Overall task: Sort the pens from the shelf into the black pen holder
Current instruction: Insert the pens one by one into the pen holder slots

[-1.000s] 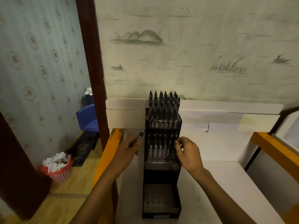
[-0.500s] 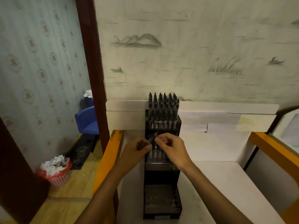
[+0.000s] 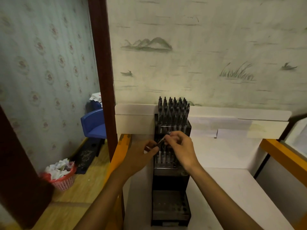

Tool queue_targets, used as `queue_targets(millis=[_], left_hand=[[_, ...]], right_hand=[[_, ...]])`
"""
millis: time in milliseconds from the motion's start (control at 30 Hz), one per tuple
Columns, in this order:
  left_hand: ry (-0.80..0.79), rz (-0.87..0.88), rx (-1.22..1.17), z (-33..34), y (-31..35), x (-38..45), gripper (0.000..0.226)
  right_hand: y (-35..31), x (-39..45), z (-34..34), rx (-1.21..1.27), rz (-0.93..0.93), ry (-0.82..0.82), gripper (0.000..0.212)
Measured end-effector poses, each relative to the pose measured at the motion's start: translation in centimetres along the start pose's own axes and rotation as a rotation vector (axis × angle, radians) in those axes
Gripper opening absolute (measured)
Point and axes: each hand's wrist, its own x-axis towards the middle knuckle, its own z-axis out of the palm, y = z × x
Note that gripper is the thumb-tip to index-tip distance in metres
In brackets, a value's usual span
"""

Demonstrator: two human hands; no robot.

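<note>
A tall black tiered pen holder (image 3: 171, 181) stands on the white shelf (image 3: 224, 188) against the wall. Its top tier is packed with several dark pens (image 3: 173, 112); the middle tier holds several more, partly hidden by my hands; the bottom tier looks empty. In front of the middle tier, my left hand (image 3: 141, 156) and my right hand (image 3: 181, 148) both pinch one dark pen (image 3: 162, 141), which lies tilted, its upper end toward the right hand.
A dark wooden door frame (image 3: 103, 77) rises left of the shelf. Orange rails (image 3: 119, 156) edge the shelf on both sides. On the floor at left stand a blue chair (image 3: 94, 125) and a pink basket (image 3: 64, 180) full of crumpled paper.
One second ago only my left hand held the pen, beside the holder; my right hand was at the middle tier. The hands have come together on the pen.
</note>
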Motion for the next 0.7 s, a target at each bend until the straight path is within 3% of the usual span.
queue_targets(millis=[200,700], left_hand=[[0.052,0.087,0.264,-1.2,-1.1,0.1,0.022],[0.115,0.140,0.400,-1.9,-0.8,-0.1,0.021]], right_hand=[[0.0,0.4,-0.1,-0.213,-0.115,0.057,0.011],[1.4,0.1,0.9,-0.535,-0.198,-0.017,0.015]])
